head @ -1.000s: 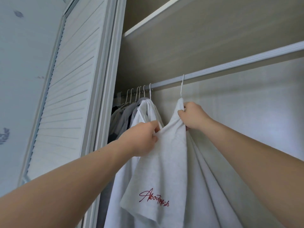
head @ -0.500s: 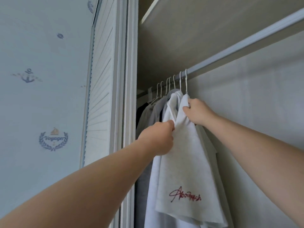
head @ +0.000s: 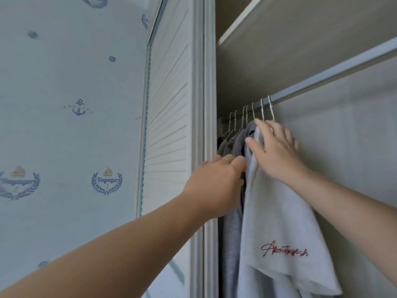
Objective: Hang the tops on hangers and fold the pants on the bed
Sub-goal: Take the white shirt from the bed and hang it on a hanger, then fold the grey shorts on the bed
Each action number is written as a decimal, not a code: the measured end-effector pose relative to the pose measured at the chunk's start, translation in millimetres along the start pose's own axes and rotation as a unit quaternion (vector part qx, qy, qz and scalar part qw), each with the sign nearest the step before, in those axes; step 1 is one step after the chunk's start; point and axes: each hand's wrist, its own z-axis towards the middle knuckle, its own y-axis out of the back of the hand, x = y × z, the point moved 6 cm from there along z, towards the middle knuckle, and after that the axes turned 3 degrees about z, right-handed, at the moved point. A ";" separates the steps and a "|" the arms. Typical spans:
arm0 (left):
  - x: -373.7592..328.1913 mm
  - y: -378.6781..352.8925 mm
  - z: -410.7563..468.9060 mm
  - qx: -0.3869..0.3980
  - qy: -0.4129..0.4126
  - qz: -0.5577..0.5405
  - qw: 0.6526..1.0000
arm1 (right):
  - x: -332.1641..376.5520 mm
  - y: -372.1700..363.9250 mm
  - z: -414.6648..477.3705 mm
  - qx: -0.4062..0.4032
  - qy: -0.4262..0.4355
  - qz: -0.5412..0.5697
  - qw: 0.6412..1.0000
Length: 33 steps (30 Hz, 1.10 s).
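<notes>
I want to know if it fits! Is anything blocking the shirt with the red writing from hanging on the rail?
Nothing visible blocks it. The shirt with the red writing already hangs on the rail, last beside the other tops, with both hands touching the clothes.

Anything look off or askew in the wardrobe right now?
Nothing stands out. The light grey top hangs from the rail at the end of the row of hangers, all hooked on; both hands rest open against the clothes.

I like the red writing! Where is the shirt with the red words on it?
The light grey shirt hangs in the wardrobe, last on the right end of the row of hangers on the rail, under the right hand.
</notes>
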 end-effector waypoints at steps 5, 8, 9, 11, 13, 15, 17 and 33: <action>51.9 61.7 -95.6 0.021 0.058 0.067 0.996 | 103.1 -3.8 -62.6 0.073 0.059 -0.042 0.995; 87.9 104.9 -171.3 0.040 0.095 0.076 0.992 | 179.4 -8.7 -113.3 0.107 0.087 -0.018 0.990; 99.6 120.1 -197.8 0.048 0.107 0.083 0.990 | 205.4 -10.8 -130.5 0.117 0.096 -0.014 0.988; 124.0 150.7 -255.1 0.070 0.133 0.100 0.984 | 260.6 -15.5 -165.9 0.147 0.117 -0.001 0.982; 147.9 180.5 -315.5 0.092 0.163 0.118 0.975 | 317.5 -19.3 -200.4 0.180 0.145 0.021 0.973; 169.4 210.5 -375.9 0.102 0.203 0.131 0.965 | 373.8 -22.1 -232.0 0.204 0.176 0.052 0.962; 187.4 241.2 -437.9 0.108 0.254 0.134 0.952 | 430.6 -25.1 -262.4 0.226 0.210 0.081 0.948; 204.7 399.1 -925.1 0.223 0.634 0.206 0.711 | 786.0 -117.5 -569.3 0.453 0.392 0.321 0.733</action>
